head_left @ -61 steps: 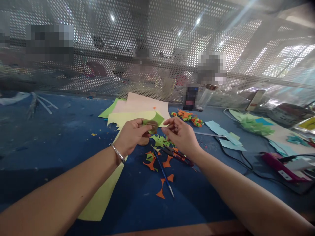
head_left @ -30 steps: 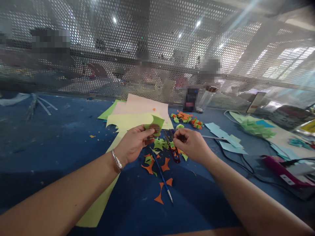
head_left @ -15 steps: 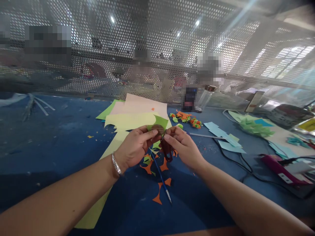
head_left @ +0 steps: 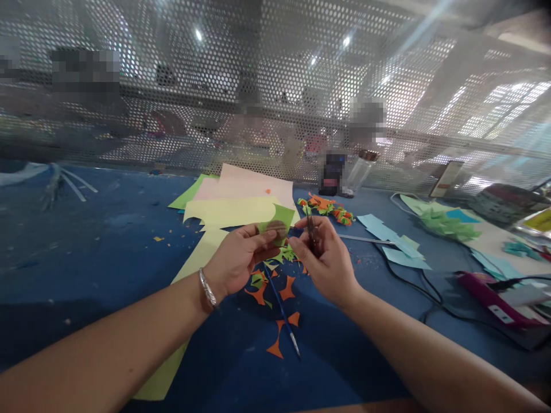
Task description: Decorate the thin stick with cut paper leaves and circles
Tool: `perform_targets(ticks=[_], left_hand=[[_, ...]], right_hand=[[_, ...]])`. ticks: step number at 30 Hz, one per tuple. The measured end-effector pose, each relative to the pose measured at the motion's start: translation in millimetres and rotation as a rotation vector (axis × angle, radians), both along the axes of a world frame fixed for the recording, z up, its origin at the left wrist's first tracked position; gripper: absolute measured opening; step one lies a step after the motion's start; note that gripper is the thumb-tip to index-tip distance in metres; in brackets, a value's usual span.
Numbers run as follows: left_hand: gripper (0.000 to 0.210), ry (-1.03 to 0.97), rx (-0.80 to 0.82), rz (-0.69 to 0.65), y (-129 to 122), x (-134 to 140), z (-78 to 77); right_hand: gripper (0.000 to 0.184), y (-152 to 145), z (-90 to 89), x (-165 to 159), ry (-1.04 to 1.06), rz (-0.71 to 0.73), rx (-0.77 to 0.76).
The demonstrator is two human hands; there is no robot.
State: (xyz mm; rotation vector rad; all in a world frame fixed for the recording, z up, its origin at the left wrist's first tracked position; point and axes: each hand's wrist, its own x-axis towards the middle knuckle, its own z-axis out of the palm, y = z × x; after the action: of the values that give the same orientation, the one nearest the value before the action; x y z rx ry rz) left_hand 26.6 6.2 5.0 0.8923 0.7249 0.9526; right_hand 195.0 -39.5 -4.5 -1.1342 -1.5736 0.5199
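Note:
My left hand (head_left: 241, 255) pinches a piece of light green paper (head_left: 284, 217) between thumb and fingers. A brownish round patch shows on the paper near my thumb; I cannot make out what it is. Just to the right, my right hand (head_left: 325, 255) is closed around a dark slim tool that looks like small scissors (head_left: 311, 232), pointing upward. Its thumb and fingertips are close to the green paper's right edge. Beneath both hands lie green paper scraps (head_left: 286, 252), orange paper scraps (head_left: 287, 288) and a blue paintbrush (head_left: 282, 310).
Yellow paper sheets (head_left: 228, 212) and a pink sheet (head_left: 258, 180) lie behind my hands. Orange and green paper pieces (head_left: 327, 206) are piled beyond. At right are light blue papers (head_left: 387, 232), black cables and a purple power strip (head_left: 495, 298). A perforated metal screen (head_left: 224, 74) borders the blue table.
My right hand has drawn slightly right, away from the left. The dark tool, which hung below the fingers, now points upward. The green paper stays in my left hand.

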Motion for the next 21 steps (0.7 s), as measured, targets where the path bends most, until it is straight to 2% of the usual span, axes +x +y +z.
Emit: perform_targets(ticks=[3, 8, 21], left_hand=[[0.015, 0.013, 0.035, -0.042, -1, 1, -1.6], [0.010, 0.044, 0.089, -0.081, -4, 2, -4.6], [0.010, 0.031, 0.063, -0.045, -6, -1, 3.9]], right_hand=[[0.027, 1, -1.7, 3, -0.165, -0.031, 0.020], [0.032, 8, -4.2, 9, -0.266, 0.005, -0.027], [0.030, 7, 0.4, 15, -0.304, 0.006, -0.058]])
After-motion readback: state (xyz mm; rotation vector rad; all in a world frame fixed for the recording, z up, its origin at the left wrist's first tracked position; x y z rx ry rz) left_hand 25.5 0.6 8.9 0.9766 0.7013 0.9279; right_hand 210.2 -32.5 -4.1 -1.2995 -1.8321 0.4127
